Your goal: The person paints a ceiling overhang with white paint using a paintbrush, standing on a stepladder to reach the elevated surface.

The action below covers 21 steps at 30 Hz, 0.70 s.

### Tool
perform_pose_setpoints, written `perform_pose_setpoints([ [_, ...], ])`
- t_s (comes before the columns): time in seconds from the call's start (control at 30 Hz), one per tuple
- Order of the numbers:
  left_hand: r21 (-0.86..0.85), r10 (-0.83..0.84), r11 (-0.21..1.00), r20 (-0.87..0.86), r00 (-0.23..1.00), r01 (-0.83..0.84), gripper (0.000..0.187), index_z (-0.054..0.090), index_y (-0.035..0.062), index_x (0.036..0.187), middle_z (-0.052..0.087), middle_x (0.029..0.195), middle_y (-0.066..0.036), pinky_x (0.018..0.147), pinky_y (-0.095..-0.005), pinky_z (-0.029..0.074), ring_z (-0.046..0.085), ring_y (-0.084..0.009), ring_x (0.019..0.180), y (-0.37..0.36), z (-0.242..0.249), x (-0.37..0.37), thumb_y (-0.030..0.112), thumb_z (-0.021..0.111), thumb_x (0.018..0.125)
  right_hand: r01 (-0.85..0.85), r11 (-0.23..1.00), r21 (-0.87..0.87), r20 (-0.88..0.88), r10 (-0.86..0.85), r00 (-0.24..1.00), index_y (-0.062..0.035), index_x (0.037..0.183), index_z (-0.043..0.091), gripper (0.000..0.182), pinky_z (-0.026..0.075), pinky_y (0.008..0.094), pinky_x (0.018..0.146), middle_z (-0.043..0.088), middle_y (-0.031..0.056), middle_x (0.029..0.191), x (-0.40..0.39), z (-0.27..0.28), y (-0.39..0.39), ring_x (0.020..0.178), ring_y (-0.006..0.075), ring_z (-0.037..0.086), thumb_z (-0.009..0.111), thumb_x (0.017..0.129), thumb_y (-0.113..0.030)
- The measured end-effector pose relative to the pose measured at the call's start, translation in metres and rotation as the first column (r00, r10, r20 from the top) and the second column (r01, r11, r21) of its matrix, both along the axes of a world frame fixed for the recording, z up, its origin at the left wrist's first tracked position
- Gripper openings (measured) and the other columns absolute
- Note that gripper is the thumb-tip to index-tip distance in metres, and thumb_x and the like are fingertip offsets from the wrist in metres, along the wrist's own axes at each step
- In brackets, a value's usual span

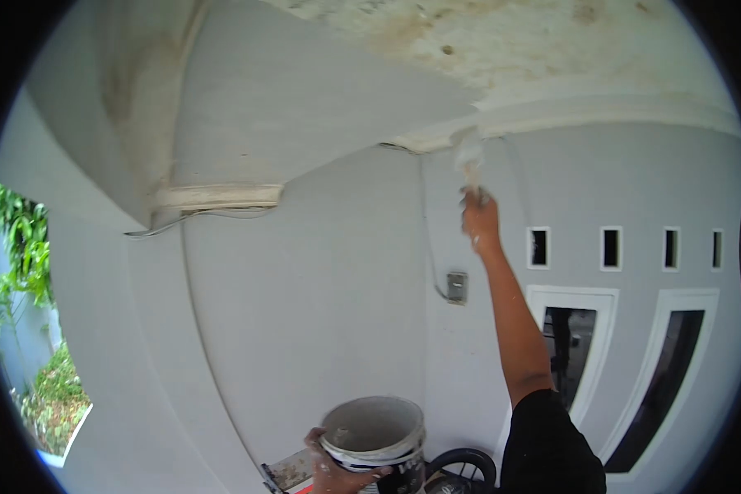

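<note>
My right hand (480, 221) is raised at arm's length, its fingers closed around the handle of a paintbrush (469, 156). The brush's pale, wide head is blurred and reaches up near the cream molding (552, 123) where wall and ceiling meet; whether it touches cannot be made out. Low in the view, my left hand (337, 473) grips the side of a paint bucket (379, 449), thumb by the rim and fingers across its dark label. The bucket tilts slightly toward me, and its inner wall is coated grey-white. Its bottom is hidden.
The ceiling (502, 49) is stained and patchy beside a smooth grey slope. Loose cables (214, 214) run along a broken molding. A switch box (457, 288) sits on the grey wall. Behind the bucket is a black wheel (469, 465). Framed windows (580, 337) stand at right.
</note>
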<state>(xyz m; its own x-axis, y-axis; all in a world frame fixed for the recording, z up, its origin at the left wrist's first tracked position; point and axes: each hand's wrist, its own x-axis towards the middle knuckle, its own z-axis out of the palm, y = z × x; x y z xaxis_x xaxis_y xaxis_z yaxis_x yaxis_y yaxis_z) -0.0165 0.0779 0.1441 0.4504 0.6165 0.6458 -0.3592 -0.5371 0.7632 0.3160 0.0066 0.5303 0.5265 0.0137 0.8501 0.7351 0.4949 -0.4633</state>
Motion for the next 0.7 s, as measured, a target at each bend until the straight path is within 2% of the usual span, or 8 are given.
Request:
perform_pose_setpoints([
  [0.1, 0.0, 0.01, 1.0, -0.006, 1.0, -0.01, 0.114, 0.022, 0.0075, 0.137, 0.054, 0.126, -0.02, 0.096, -0.0433, 0.051, 0.056, -0.0311, 0.116, -0.004, 0.004, -0.001, 0.035, 0.098, 0.055, 0.109, 0.966, -0.235, 0.007, -0.11, 0.994, -0.0058, 0.1, 0.063, 0.026, 0.04, 0.0293, 0.046, 0.055, 0.0004, 0.07, 0.017, -0.085, -0.032, 0.052, 0.0097, 0.049, 0.053, 0.099, -0.029],
  [0.23, 0.015, 0.034, 0.999, -0.014, 0.999, -0.034, 0.108, 0.027, 0.0077, 0.136, 0.056, 0.124, -0.02, 0.094, -0.0438, 0.052, 0.058, -0.0314, 0.114, -0.008, 0.015, -0.002, 0.037, 0.096, 0.058, -0.164, 0.864, -0.476, -0.379, -0.033, 0.925, -0.0087, 0.102, 0.066, 0.024, 0.034, 0.0248, 0.044, 0.046, -0.0047, 0.063, -0.022, -0.23, -0.107, 0.051, 0.0051, 0.04, 0.055, 0.1, -0.03],
  [0.37, 0.054, 0.077, 0.996, -0.016, 0.997, -0.076, 0.101, 0.032, 0.0078, 0.134, 0.058, 0.122, -0.02, 0.091, -0.0443, 0.053, 0.06, -0.0317, 0.112, -0.016, 0.025, -0.002, 0.038, 0.094, 0.061, -0.358, 0.874, -0.329, -0.704, 0.025, 0.709, -0.0101, 0.085, 0.057, 0.033, 0.035, 0.0259, 0.047, 0.047, -0.003, 0.062, -0.041, -0.397, -0.129, 0.053, 0.0075, 0.043, 0.055, 0.102, -0.038],
  [0.4, 0.085, 0.094, 0.992, -0.018, 0.995, -0.092, 0.099, 0.033, 0.0078, 0.134, 0.059, 0.121, -0.02, 0.091, -0.0445, 0.053, 0.06, -0.0317, 0.112, -0.019, 0.029, -0.001, 0.038, 0.094, 0.062, -0.302, 0.854, -0.423, -0.663, -0.065, 0.746, -0.0081, 0.085, 0.058, 0.034, 0.036, 0.0258, 0.048, 0.048, -0.0022, 0.063, -0.021, -0.463, -0.121, 0.054, 0.009, 0.044, 0.055, 0.101, -0.038],
  [0.5, 0.175, 0.138, 0.976, -0.025, 0.99, -0.131, 0.094, 0.037, 0.0079, 0.133, 0.06, 0.12, -0.019, 0.089, -0.0449, 0.054, 0.061, -0.032, 0.11, -0.032, 0.045, 0.0, 0.039, 0.093, 0.064, -0.348, 0.797, -0.493, -0.673, -0.096, 0.733, -0.0043, 0.087, 0.058, 0.032, 0.039, 0.0266, 0.049, 0.051, -0.0008, 0.064, -0.058, -0.482, -0.1, 0.055, 0.0096, 0.048, 0.054, 0.102, -0.032],
  [0.57, 0.045, 0.106, 0.994, -0.075, 0.992, -0.103, 0.106, 0.027, 0.0029, 0.131, 0.053, 0.123, -0.023, 0.097, -0.0429, 0.049, 0.058, -0.0326, 0.115, -0.035, 0.061, -0.004, 0.039, 0.096, 0.058, -0.434, 0.74, -0.514, -0.667, -0.027, 0.745, -0.0033, 0.088, 0.058, 0.031, 0.04, 0.027, 0.05, 0.052, -0.0003, 0.065, -0.068, -0.491, -0.081, 0.057, 0.0094, 0.049, 0.053, 0.102, -0.03],
  [0.63, -0.091, 0.06, 0.993, -0.1, 0.993, -0.069, 0.118, 0.018, -0.0022, 0.128, 0.046, 0.126, -0.028, 0.105, -0.041, 0.045, 0.054, -0.0333, 0.121, -0.032, 0.064, -0.002, 0.038, 0.099, 0.053, -0.578, 0.704, -0.413, -0.738, 0.113, 0.665, 0.0065, 0.1, 0.063, 0.033, 0.053, 0.0316, 0.07, 0.067, 0.0117, 0.084, -0.081, -0.449, -0.07, 0.086, 0.0181, 0.067, 0.053, 0.101, -0.025],
  [0.7, 0.042, 0.138, 0.99, -0.115, 0.984, -0.134, 0.122, 0.018, -0.002, 0.13, 0.047, 0.128, -0.026, 0.106, -0.0415, 0.043, 0.052, -0.0335, 0.123, -0.028, 0.056, -0.001, 0.039, 0.1, 0.05, -0.636, 0.702, -0.32, -0.748, 0.225, 0.625, 0.0078, 0.107, 0.06, 0.033, 0.055, 0.0333, 0.077, 0.068, 0.0141, 0.091, -0.084, -0.423, -0.05, 0.092, 0.0215, 0.068, 0.052, 0.102, -0.023],
])
